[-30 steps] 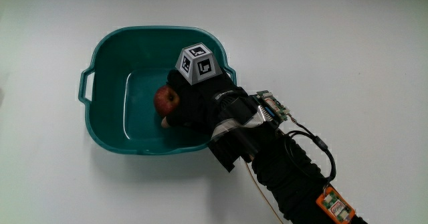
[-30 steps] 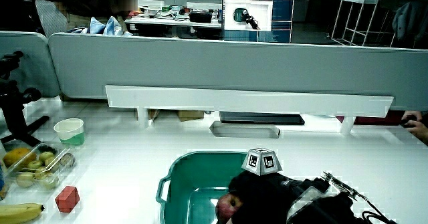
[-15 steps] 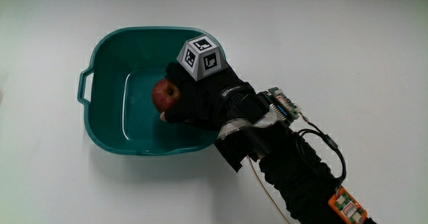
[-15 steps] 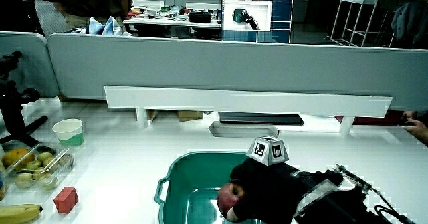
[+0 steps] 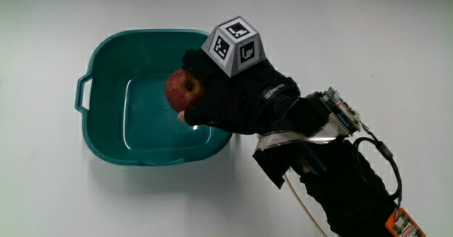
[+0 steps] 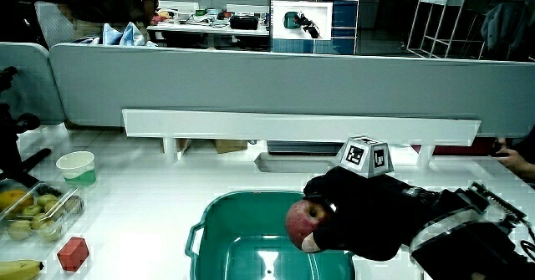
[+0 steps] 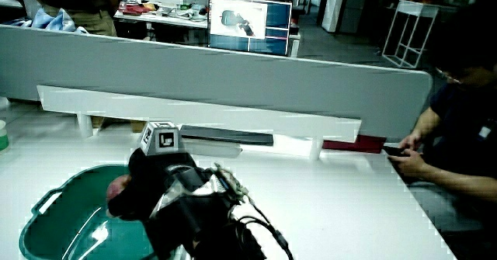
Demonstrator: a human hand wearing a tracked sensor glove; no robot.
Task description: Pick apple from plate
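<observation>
A red apple is held in the black-gloved hand, above the inside of a teal plastic basin. The fingers are curled around the apple. In a side view the apple hangs clear above the basin, with the hand closed on it. A side view from nearer the forearm shows the hand over the basin, with only a bit of the apple showing. A patterned cube sits on the back of the hand.
The basin holds nothing else. In a side view a paper cup, a clear box of fruit, a red block and a banana lie at the table's edge. A low white shelf runs along the partition.
The hand has risen with the apple out of the basin's bottom; it now hangs above the basin, higher than the rim.
</observation>
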